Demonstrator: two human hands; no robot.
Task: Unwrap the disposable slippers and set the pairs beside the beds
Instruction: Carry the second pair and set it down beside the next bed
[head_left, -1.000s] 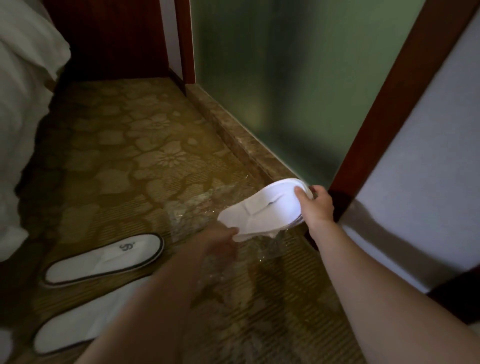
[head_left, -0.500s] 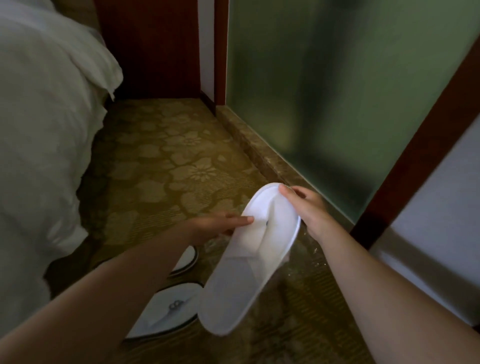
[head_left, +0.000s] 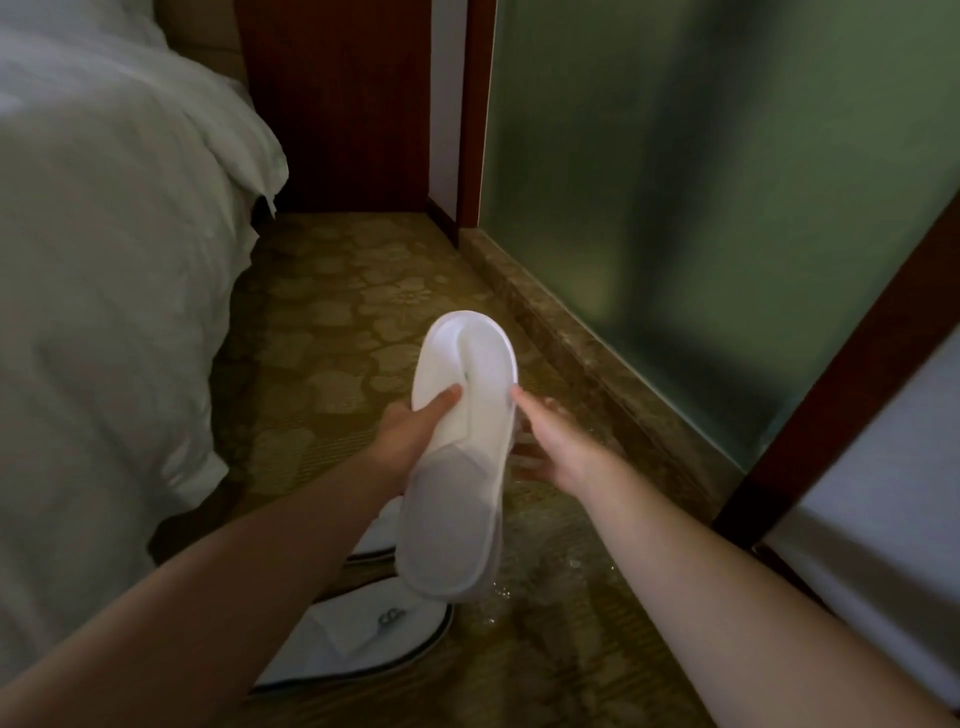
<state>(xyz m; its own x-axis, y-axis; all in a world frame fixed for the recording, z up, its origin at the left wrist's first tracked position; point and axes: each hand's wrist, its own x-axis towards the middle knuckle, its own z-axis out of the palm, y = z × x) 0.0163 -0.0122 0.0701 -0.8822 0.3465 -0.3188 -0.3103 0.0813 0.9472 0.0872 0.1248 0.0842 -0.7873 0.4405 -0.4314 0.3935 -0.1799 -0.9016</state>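
Observation:
A pair of white disposable slippers (head_left: 457, 467), pressed flat together, is held upright in mid-air above the carpet. My left hand (head_left: 410, 434) grips its left edge with the thumb across the top. My right hand (head_left: 550, 447) is just to the right, fingers spread, touching the slippers' right edge at most with a fingertip; a clear plastic wrapper (head_left: 524, 566) hangs around and below it. On the floor below lie two more white slippers with dark trim: one with a logo (head_left: 363, 644) and one mostly hidden behind my left arm (head_left: 376, 535).
A bed with a white duvet (head_left: 104, 291) fills the left side. A patterned carpet (head_left: 332, 322) runs between the bed and a marble sill (head_left: 571, 343) under a frosted glass wall (head_left: 701, 182). A dark wooden door (head_left: 337, 104) stands at the far end.
My left hand has taken hold of the slippers and turned them upright. My right hand has let go of the top end and opened beside them. The view has shifted towards the bed.

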